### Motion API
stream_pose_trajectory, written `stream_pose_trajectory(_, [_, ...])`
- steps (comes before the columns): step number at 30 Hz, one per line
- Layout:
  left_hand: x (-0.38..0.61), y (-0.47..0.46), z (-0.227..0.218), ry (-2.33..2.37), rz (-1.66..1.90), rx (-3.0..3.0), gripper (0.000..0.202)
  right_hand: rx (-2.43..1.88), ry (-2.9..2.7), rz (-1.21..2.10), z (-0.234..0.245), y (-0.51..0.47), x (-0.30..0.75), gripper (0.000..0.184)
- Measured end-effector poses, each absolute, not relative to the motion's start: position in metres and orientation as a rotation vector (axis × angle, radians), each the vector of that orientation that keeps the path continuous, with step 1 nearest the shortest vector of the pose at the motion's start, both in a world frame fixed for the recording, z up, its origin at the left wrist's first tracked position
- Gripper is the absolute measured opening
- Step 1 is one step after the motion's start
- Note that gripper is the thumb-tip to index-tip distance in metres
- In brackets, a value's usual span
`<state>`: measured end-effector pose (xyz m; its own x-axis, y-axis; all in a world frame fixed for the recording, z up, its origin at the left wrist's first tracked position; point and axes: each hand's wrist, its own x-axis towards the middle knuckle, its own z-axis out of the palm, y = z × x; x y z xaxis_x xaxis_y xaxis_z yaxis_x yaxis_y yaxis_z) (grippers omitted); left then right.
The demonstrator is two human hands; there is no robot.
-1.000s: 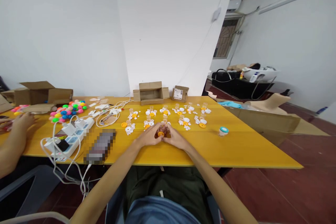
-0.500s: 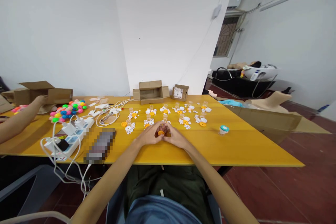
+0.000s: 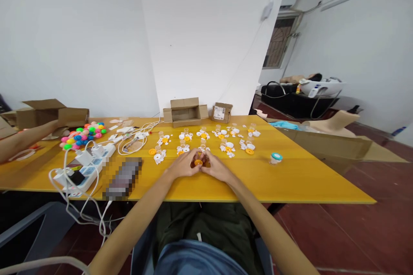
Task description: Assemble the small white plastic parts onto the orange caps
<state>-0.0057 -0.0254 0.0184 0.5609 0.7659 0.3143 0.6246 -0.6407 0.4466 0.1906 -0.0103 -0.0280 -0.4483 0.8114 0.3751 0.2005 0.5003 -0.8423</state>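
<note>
My left hand (image 3: 187,165) and my right hand (image 3: 213,166) meet above the near part of the table, fingers curled inward with the fingertips together. Between them they hold a small round orange piece (image 3: 198,162), and my fingers cover part of it. Just beyond my hands lie several groups of small parts: clear cups (image 3: 203,142), orange rings (image 3: 249,151), white caps (image 3: 229,145) and flat white pieces with dark marks (image 3: 158,159). Off to the right stands a clear jar with a teal lid (image 3: 276,157).
An open cardboard box (image 3: 185,114) and a smaller carton (image 3: 222,112) stand against the wall. To the left are a power strip (image 3: 93,172) with white cables, a blurred phone (image 3: 124,178) and colourful balls (image 3: 84,136). Another person's arm (image 3: 29,139) reaches in at far left.
My hands stay nearly in place around the orange piece, which looks slightly tilted compared with before. The other person's arm at far left has moved, its hand now hidden near the box.
</note>
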Motion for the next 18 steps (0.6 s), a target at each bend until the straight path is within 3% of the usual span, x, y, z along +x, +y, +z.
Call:
stream_pose_trajectory(8, [-0.0046,-0.0227,0.0162,1.188,0.701,2.569,0.021,-0.883,-1.909,0.940,-0.0233,-0.0135,0.1900,0.029])
stream_pose_trajectory(18, [-0.0044,-0.0239,0.0194,1.212,0.675,2.560,0.013,-0.926,-1.923,0.862,-0.0215,-0.0142,0.1904,0.029])
